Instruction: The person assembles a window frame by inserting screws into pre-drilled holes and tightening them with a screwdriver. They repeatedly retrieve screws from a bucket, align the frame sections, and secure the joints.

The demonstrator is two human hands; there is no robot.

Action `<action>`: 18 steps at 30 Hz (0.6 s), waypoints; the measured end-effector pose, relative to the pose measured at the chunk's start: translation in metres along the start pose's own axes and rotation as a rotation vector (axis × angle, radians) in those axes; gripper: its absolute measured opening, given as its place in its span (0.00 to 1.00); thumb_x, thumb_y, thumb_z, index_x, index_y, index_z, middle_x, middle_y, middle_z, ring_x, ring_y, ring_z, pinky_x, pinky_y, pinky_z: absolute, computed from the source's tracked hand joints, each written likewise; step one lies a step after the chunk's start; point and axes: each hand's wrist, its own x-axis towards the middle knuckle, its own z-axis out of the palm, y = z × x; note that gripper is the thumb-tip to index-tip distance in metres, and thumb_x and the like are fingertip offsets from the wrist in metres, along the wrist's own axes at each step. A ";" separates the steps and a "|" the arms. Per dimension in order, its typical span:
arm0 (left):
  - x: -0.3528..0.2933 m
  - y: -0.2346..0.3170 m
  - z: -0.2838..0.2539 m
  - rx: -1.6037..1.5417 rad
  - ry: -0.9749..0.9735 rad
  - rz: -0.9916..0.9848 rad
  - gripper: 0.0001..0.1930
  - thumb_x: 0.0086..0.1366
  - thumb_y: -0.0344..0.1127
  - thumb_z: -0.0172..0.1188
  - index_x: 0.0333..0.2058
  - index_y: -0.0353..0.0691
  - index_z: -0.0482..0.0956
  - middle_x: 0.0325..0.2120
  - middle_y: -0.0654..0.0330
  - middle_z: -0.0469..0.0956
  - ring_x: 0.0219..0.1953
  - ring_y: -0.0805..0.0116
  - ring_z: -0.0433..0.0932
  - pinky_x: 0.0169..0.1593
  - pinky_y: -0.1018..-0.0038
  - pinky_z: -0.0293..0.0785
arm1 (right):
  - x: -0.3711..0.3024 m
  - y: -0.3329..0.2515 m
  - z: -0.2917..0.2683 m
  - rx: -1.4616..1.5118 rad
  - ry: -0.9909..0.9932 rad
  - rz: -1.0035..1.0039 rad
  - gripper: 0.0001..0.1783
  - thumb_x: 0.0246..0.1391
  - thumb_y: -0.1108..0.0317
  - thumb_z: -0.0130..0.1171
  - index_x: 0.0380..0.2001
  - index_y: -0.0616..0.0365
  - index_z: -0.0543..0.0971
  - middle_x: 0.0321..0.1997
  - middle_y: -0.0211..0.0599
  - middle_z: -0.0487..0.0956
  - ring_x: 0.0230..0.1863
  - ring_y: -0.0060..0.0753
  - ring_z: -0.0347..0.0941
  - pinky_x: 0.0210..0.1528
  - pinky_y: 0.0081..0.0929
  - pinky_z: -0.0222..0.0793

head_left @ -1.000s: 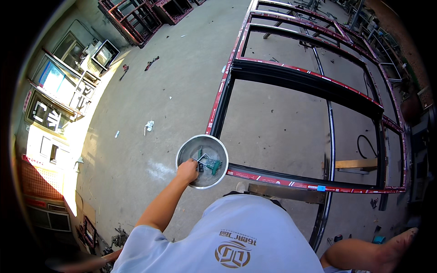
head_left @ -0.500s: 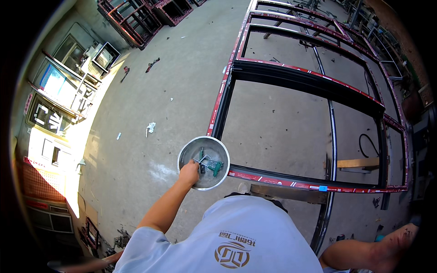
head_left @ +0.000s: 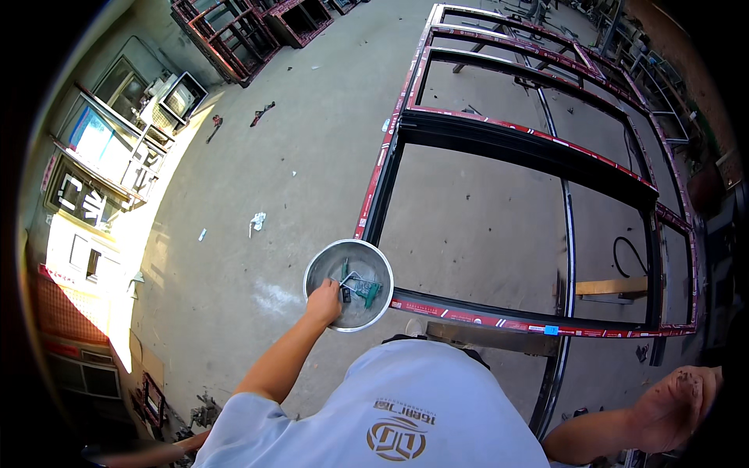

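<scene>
My left hand (head_left: pixel 324 303) is closed on the left side of a round metal bowl (head_left: pixel 321 269), its fingers over the rim. Inside the bowl lie a green-handled tool (head_left: pixel 370 292), a bent bright metal rod (head_left: pixel 350 276) and a small black piece. The bowl overlaps the near left corner of a large dark window frame (head_left: pixel 377 210) wrapped in red printed film; whether they touch I cannot tell. At the lower right, away from the frame, my right hand (head_left: pixel 679 407) has curled, dark-smudged fingers. The edge of the picture hides part of it, and anything inside it.
Several more frames (head_left: pixel 530 58) extend behind the large one, over dark rails (head_left: pixel 572 257). A wooden block (head_left: pixel 612 285) lies within the right side. Red-edged frames (head_left: pixel 226 39) stand at the far left. A crumpled white scrap (head_left: pixel 257 223) lies on the floor.
My right hand has come farther into view, moving left with its fingers curled. The left hand still grips the bowl, which sits slightly lower in the picture along with the frame.
</scene>
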 end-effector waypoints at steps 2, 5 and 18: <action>0.000 0.000 -0.003 -0.015 0.005 0.009 0.13 0.53 0.26 0.61 0.39 0.36 0.81 0.41 0.47 0.77 0.41 0.43 0.82 0.45 0.53 0.80 | -0.001 0.008 -0.006 -0.044 0.017 0.057 0.08 0.68 0.76 0.55 0.44 0.57 0.67 0.34 0.43 0.71 0.35 0.30 0.77 0.42 0.24 0.80; 0.001 0.001 -0.012 -0.113 0.002 -0.021 0.11 0.51 0.27 0.62 0.37 0.36 0.82 0.40 0.48 0.77 0.41 0.44 0.82 0.44 0.54 0.80 | -0.009 0.024 -0.024 -0.202 0.103 0.067 0.17 0.72 0.69 0.54 0.59 0.62 0.66 0.44 0.47 0.76 0.38 0.31 0.79 0.43 0.27 0.83; 0.013 -0.009 -0.043 -0.801 -0.060 -0.278 0.13 0.59 0.30 0.68 0.43 0.32 0.84 0.41 0.52 0.85 0.38 0.65 0.86 0.42 0.69 0.82 | -0.094 0.101 -0.087 -0.722 0.631 0.559 0.16 0.70 0.64 0.60 0.54 0.60 0.74 0.43 0.41 0.83 0.38 0.28 0.81 0.41 0.19 0.78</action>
